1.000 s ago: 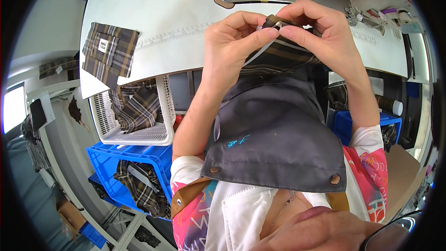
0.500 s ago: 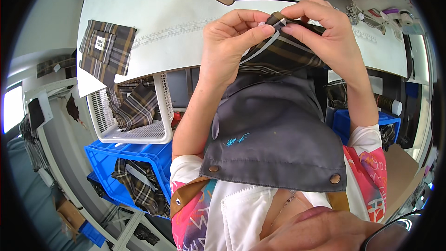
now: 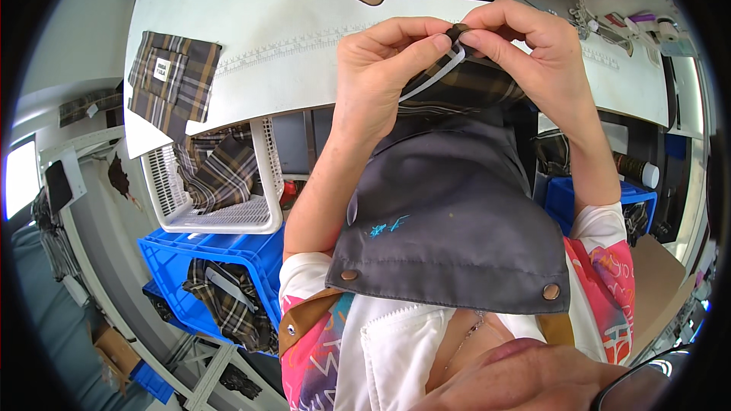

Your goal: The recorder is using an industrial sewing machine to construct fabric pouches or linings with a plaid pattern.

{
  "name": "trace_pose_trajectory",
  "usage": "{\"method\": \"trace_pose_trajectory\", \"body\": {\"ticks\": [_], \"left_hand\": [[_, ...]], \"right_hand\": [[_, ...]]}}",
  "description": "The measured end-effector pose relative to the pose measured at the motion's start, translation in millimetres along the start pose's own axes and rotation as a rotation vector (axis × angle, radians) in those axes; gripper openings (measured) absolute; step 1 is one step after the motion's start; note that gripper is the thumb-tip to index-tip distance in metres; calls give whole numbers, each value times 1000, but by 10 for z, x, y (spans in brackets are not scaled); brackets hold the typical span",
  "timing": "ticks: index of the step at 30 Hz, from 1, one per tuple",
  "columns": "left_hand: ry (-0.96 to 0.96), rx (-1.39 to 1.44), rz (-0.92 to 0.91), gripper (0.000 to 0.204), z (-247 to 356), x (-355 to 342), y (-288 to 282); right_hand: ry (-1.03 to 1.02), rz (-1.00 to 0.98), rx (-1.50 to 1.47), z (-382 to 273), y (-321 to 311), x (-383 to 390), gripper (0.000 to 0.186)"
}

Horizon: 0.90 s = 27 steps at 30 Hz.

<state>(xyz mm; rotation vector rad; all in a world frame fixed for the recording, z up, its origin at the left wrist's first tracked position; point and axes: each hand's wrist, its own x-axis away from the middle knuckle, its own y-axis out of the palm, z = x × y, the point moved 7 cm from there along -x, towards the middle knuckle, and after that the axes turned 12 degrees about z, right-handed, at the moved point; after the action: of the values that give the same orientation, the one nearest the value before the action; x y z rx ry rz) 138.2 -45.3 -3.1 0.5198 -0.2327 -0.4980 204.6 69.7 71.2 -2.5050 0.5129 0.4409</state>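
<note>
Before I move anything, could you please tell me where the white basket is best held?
The white basket is probably best gripped by its near rim, coming from the side away from the tabletop: that rim lies exposed, while the tabletop covers part of the far end.

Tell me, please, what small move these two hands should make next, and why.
I would probably have the left hand and right hand press the pinched edge of the plaid cloth flat, because both hold that edge close together, it seems folded between them, and the white strip runs down from there across the cloth.
</note>
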Motion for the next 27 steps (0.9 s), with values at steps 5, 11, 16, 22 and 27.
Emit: {"method": "trace_pose_trajectory", "body": {"ticks": [5, 11, 16, 22, 27], "left_hand": [[10, 0, 7, 16, 18, 20, 40], [172, -208, -7, 15, 95, 60, 111], [422, -429, 28, 13, 181, 57, 156], [681, -654, 53, 13, 316, 141, 244], [494, -564, 39, 10, 277, 80, 168]], "right_hand": [[16, 47, -37, 32, 6, 23, 10], [-50, 125, -34, 56, -21, 28, 9], [-38, 138, -40, 78, -10, 39, 7], [-49, 141, -20, 74, -12, 45, 6], [4, 80, -53, 123, 9, 50, 8]]}}
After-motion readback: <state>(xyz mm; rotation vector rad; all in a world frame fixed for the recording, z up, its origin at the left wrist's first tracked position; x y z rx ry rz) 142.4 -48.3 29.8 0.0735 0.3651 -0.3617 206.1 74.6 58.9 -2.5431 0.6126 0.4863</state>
